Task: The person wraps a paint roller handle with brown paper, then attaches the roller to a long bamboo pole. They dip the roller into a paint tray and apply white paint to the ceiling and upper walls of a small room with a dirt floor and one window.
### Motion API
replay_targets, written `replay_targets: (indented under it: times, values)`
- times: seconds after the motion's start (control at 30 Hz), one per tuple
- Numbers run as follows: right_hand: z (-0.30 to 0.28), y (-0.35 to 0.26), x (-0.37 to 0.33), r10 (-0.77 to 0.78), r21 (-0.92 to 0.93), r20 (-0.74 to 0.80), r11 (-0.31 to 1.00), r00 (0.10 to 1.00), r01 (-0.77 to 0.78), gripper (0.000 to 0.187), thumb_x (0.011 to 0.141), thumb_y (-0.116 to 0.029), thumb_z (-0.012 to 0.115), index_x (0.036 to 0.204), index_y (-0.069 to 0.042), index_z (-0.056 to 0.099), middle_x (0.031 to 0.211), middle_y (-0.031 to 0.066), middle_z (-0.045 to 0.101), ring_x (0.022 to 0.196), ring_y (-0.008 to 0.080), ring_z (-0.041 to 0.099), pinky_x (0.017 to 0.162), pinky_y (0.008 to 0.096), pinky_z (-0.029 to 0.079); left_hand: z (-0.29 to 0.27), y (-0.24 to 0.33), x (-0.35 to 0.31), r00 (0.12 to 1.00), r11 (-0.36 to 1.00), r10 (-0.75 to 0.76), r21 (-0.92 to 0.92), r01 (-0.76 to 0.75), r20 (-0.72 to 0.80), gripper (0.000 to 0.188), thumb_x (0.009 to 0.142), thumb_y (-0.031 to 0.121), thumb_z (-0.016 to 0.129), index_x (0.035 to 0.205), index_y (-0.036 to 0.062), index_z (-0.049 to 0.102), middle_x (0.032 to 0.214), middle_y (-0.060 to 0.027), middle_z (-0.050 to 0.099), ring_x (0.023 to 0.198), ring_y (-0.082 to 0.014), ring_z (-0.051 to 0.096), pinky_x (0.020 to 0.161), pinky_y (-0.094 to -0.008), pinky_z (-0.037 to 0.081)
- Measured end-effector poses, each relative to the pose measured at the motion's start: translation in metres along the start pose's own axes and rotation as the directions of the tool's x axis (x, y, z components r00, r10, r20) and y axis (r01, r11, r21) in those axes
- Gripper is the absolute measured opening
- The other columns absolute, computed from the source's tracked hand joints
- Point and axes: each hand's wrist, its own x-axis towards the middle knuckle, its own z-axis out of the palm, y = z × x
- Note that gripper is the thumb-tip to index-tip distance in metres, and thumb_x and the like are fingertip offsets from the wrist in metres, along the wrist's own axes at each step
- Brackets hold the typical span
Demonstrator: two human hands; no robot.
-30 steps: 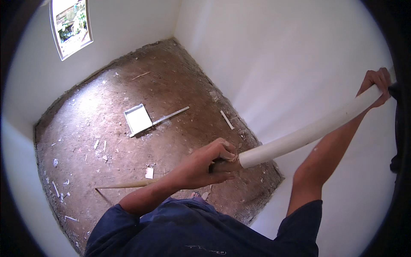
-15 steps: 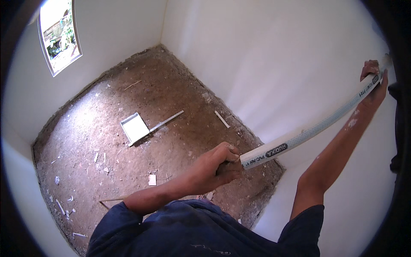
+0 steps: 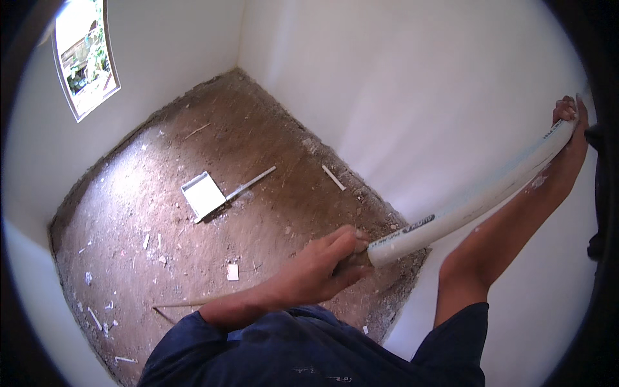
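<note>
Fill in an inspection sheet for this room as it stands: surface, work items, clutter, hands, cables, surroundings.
Surface: brown, rough dirt-like floor, littered with pale scraps.
Work items: white pipe with printed markings, held slanting up to the right; tan pole partly hidden by the left forearm.
Clutter: white long-handled dustpan, square white piece and white strip on the floor.
Left hand: curled at the pipe's near end; exact grip hidden.
Right hand: closed around the pipe's far end.
Cables: nothing seen.
Surroundings: plain white walls; window at upper left, greenery outside.
</note>
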Motion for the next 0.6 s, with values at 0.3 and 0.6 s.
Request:
replay_targets:
  times: [0.3,0.6]
  values:
    - [-0.004,0.040,0.025,-0.256,0.831,0.317,0.539,0.913,-0.138,0.019,0.090,-0.004,0.053,0.101,-0.003,0.038,0.068,0.0036,0.049,0.051,0.0130,0.057,0.053,0.0247,0.059,-0.012,0.001,-0.007,0.954,0.955,-0.260,-0.108,0.277,0.150,0.048,0.087,0.014,0.080,0.121,0.0064,0.048,0.114,-0.0147,0.064,0.105,-0.0198,0.064,0.088,-0.0343,0.052]
    - [0.001,0.058,0.036,-0.294,0.875,0.279,0.471,0.914,-0.116,0.019,0.094,-0.007,0.055,0.086,-0.006,0.038,0.056,0.0012,0.048,0.032,0.0112,0.053,0.039,0.0242,0.058,-0.024,-0.047,0.041,0.894,0.664,-0.125,-0.634,0.398,0.430,0.027,0.099,0.030,0.065,0.101,0.0038,0.060,0.092,-0.0026,0.061,0.087,-0.0097,0.057,0.075,-0.0286,0.048]
